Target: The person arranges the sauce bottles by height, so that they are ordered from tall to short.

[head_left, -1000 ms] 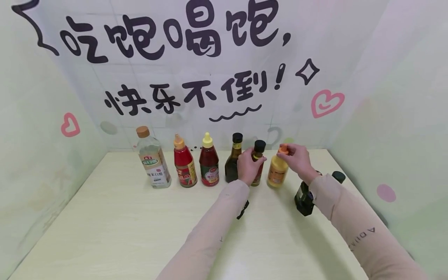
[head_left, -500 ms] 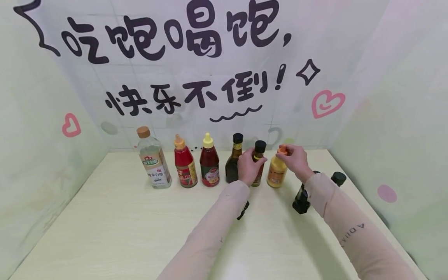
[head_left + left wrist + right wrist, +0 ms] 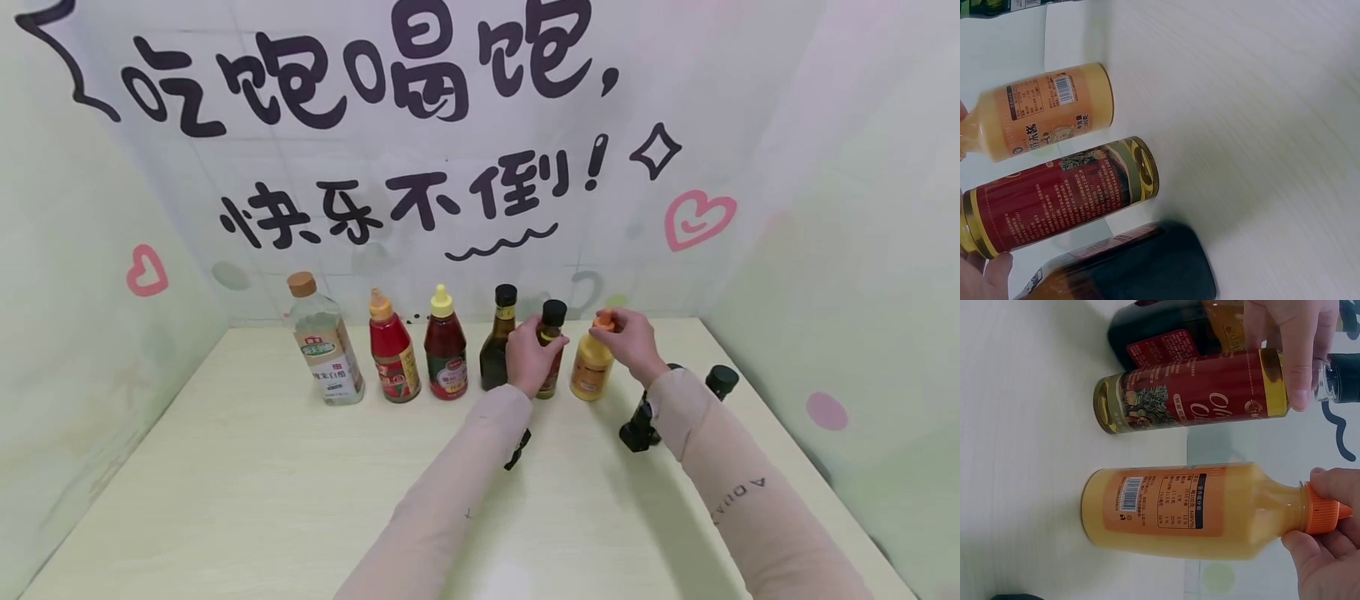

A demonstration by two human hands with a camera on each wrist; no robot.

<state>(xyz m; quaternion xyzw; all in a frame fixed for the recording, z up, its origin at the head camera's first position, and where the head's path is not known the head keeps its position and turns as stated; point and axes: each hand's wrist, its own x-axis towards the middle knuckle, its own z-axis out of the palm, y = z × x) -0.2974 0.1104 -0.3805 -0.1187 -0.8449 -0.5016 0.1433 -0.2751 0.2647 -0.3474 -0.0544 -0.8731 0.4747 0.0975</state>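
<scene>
My left hand (image 3: pixel 528 358) grips the neck of a slim olive oil bottle (image 3: pixel 1210 387) with a red label and black cap. It stands upright on the table near the back wall. Just to its right is a yellow squeeze bottle (image 3: pixel 591 368) with an orange label. Thumb and fingers of my right hand (image 3: pixel 633 340) pinch its orange cap (image 3: pixel 1321 507). A small gap separates the two bottles. Close on the left of the olive oil stands a dark sauce bottle (image 3: pixel 493 358), partly covered by my left hand.
Left along the row stand a dark red sauce bottle (image 3: pixel 446 354), a red sauce bottle (image 3: pixel 392 358) and a clear vinegar bottle (image 3: pixel 327 354). Dark green bottles, one with a visible cap (image 3: pixel 722 379), are partly behind my right sleeve. The printed wall (image 3: pixel 375 279) rises behind.
My right forearm has swung a little to the left, and the yellow bottle has shifted very slightly left with the hand. The left hand keeps its grip on the olive oil bottle.
</scene>
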